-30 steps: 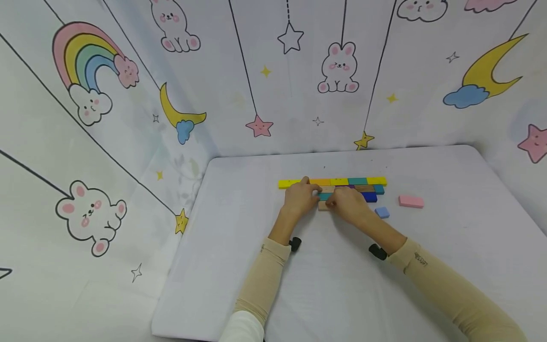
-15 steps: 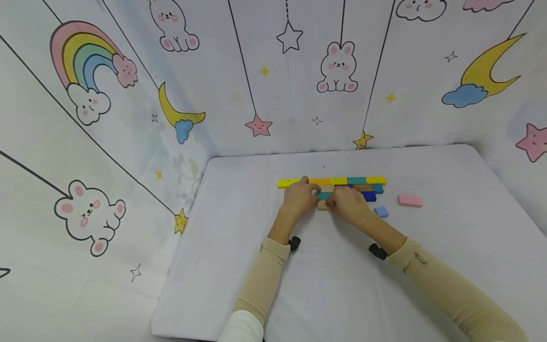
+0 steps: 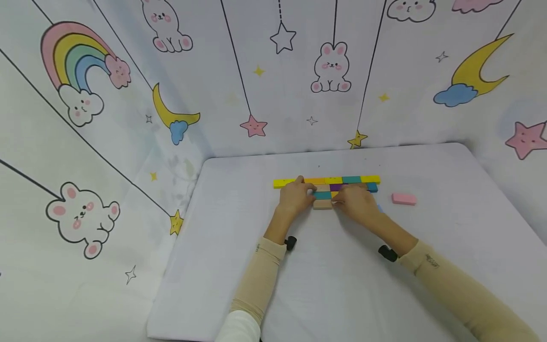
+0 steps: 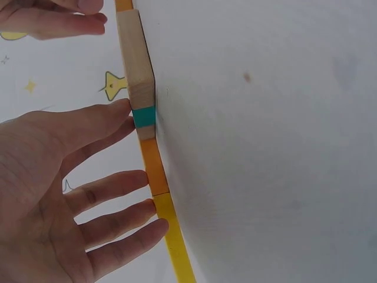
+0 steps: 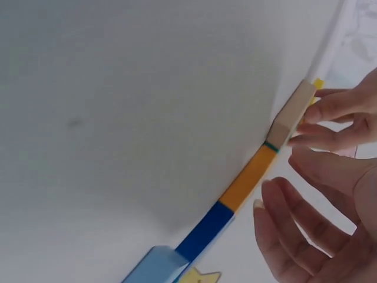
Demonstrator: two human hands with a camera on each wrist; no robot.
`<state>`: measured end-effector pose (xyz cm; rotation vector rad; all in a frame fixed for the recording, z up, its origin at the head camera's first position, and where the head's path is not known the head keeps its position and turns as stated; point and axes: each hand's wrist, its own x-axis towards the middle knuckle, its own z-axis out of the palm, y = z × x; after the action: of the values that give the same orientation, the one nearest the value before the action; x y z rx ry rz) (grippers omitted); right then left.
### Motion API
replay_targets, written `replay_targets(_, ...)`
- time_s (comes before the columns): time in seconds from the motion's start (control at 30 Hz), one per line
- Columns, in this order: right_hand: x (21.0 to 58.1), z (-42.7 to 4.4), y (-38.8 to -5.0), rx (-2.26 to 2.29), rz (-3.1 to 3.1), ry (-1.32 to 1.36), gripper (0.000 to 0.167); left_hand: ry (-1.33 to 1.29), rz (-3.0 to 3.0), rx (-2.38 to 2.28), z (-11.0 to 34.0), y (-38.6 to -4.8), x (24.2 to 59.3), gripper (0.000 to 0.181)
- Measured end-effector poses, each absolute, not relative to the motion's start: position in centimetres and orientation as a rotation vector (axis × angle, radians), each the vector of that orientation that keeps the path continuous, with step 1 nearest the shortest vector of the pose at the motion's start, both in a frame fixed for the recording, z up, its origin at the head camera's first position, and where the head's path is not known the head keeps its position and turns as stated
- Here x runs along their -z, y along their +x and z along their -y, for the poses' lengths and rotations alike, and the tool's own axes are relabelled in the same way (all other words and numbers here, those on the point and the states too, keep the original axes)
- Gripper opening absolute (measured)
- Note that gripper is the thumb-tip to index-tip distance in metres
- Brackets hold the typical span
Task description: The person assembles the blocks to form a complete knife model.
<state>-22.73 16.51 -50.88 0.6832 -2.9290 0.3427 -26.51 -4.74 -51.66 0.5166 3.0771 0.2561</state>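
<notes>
Flat coloured blocks lie in stepped rows on the white table. In the head view, the long back row [image 3: 315,181] is yellow, orange and teal; a bare-wood block [image 3: 322,204] lies nearest the person, before a teal block [image 3: 322,195]. My left hand [image 3: 295,197] stands at the rows' left end. Its extended fingers [image 4: 112,221] touch the yellow and orange blocks, the thumb beside the teal block. My right hand [image 3: 359,203] hovers right of the bare-wood block, fingers loosely bent with nothing between them, near an orange block [image 5: 248,180] and a dark blue block [image 5: 206,233].
A pink block [image 3: 403,199] lies apart on the right. A light blue block [image 3: 380,208] is mostly hidden by the right hand in the head view. Cartoon-printed cloth walls [image 3: 290,104] stand behind and beside the table [image 3: 333,285].
My right hand has drawn back rightward off the bare-wood block, uncovering its top, and now hides most of the light blue block. My left hand stays at the rows' left end.
</notes>
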Motion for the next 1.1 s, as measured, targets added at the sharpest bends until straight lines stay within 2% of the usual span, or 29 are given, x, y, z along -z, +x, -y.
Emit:
replay_targets(0.43,50.1,-20.3,-22.2,-0.466,2.905,0.511,0.026,0.508,-3.090,-0.249,5.4,-26.7,51.8,0.033)
replay_targets(0.8,48.9,-27.2,-22.6,-0.431,2.888,0.348,0.026,0.538,-3.092,-0.255,5.0,-26.8,52.3,0.032)
replay_targets(1.1,49.0,-31.0,-22.3,-0.484,2.993,0.227,0.029,0.545,-3.101,-0.250,4.9,-26.7,52.3,0.032)
